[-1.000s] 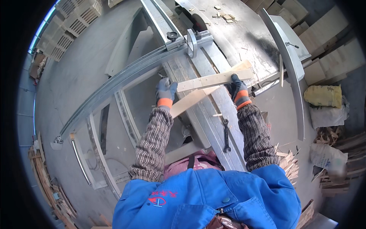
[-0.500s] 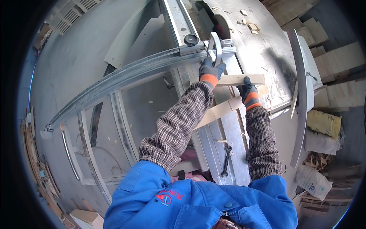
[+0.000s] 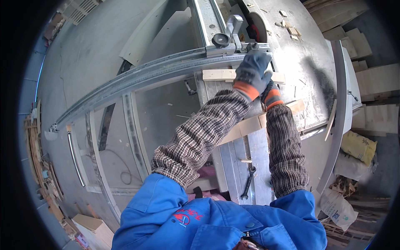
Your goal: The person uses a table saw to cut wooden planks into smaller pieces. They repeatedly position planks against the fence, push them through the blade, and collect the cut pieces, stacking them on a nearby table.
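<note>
A pale wooden strip lies crosswise on the sliding saw table, just on my side of the metal fence. My left hand, gloved in grey and orange, is over the strip's middle; motion smears its fingers. Close by it on the right, my right hand grips the strip's near edge, its fingers partly covered by the left hand. Beyond my left hand a metal clamp handle stands up beside a black knob. A second pale board lies slantwise under my forearms.
A round saw blade shows past the fence. Wood offcuts are scattered on the table beyond. A black wrench rests on the slide rail near me. At right stand a curved grey guard, a yellow sack and stacked boards.
My left hand has left the clamp handle and come right and nearer, over the strip beside my right hand. The handle now tilts differently. The whole view has shifted slightly.
</note>
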`<move>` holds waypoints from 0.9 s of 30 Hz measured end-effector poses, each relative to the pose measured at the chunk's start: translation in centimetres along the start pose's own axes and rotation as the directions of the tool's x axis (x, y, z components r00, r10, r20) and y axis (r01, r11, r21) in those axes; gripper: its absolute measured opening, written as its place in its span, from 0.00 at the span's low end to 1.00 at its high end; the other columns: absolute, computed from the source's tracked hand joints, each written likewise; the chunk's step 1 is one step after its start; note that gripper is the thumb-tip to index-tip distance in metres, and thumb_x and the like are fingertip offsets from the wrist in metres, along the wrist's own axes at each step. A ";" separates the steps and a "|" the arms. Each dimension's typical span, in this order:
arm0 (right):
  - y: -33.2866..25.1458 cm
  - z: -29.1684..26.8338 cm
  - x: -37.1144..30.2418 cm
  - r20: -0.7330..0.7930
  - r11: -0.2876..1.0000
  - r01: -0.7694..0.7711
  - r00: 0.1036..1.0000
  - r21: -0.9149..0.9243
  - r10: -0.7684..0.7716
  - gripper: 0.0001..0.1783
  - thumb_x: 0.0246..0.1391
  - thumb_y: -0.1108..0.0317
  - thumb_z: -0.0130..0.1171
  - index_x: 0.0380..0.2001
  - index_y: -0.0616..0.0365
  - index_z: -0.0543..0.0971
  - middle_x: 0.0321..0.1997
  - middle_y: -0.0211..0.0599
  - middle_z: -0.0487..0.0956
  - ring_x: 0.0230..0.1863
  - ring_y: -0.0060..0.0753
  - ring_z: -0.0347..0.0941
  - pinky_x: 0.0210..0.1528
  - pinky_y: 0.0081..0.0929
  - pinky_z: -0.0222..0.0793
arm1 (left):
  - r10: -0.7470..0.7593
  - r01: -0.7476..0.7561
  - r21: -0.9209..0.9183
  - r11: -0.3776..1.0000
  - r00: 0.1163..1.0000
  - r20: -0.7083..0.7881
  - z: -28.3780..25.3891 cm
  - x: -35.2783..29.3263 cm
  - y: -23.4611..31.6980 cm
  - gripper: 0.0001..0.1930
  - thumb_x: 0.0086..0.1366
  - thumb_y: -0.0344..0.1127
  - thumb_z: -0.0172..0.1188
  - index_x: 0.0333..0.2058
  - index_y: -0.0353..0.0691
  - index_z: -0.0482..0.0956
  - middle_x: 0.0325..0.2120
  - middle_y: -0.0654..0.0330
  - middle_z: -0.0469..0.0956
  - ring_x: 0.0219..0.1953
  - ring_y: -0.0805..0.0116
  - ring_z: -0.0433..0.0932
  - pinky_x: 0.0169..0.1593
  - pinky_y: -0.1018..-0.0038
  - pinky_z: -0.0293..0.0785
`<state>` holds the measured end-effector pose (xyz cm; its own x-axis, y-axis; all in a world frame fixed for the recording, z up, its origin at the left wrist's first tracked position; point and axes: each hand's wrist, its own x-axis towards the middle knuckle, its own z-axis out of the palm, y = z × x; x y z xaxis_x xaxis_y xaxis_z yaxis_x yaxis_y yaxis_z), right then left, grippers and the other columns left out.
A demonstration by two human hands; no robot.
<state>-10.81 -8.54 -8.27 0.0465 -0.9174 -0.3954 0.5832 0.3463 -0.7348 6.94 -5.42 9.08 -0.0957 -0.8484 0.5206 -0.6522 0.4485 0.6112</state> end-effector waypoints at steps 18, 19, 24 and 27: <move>0.6 2.0 4.8 -0.159 0.987 -0.157 0.976 -0.037 0.149 0.28 0.54 0.54 0.66 0.51 0.61 0.73 0.41 0.48 0.81 0.38 0.43 0.80 0.43 0.36 0.80 | -0.008 -0.147 0.653 0.743 0.973 0.229 4.9 -2.6 -10.3 0.22 0.60 0.33 0.51 0.55 0.46 0.69 0.60 0.60 0.64 0.64 0.57 0.58 0.54 0.67 0.71; 0.6 2.0 4.9 -0.160 0.988 -0.147 0.977 -0.043 0.139 0.28 0.54 0.54 0.66 0.51 0.61 0.73 0.40 0.48 0.81 0.38 0.43 0.80 0.43 0.37 0.80 | -0.001 -0.154 0.667 0.729 0.974 0.226 5.2 -2.6 -10.8 0.22 0.60 0.33 0.50 0.56 0.46 0.69 0.60 0.60 0.64 0.64 0.58 0.58 0.54 0.67 0.72; -0.1 2.0 5.0 -0.216 0.980 -0.125 0.972 -0.153 0.090 0.27 0.52 0.50 0.67 0.45 0.60 0.76 0.31 0.43 0.81 0.28 0.40 0.79 0.32 0.36 0.79 | -0.042 -0.198 0.763 0.616 0.958 0.284 6.7 -2.0 -10.2 0.24 0.62 0.34 0.49 0.59 0.47 0.66 0.62 0.59 0.63 0.66 0.56 0.57 0.46 0.64 0.76; -2.1 5.4 3.1 -0.392 0.814 -0.280 0.917 -0.509 0.070 0.26 0.50 0.45 0.67 0.37 0.58 0.78 0.23 0.38 0.80 0.17 0.37 0.75 0.21 0.35 0.73 | -0.084 -0.195 0.773 0.604 0.948 0.306 6.7 -2.1 -11.1 0.25 0.63 0.33 0.49 0.60 0.46 0.65 0.63 0.58 0.62 0.66 0.55 0.58 0.42 0.65 0.77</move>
<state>-7.48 -13.19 -4.97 -0.2344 -0.7399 -0.6305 0.0487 0.6388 -0.7678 9.36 -10.53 -2.82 -0.2657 -0.9283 0.2602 -0.9562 0.2194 -0.1936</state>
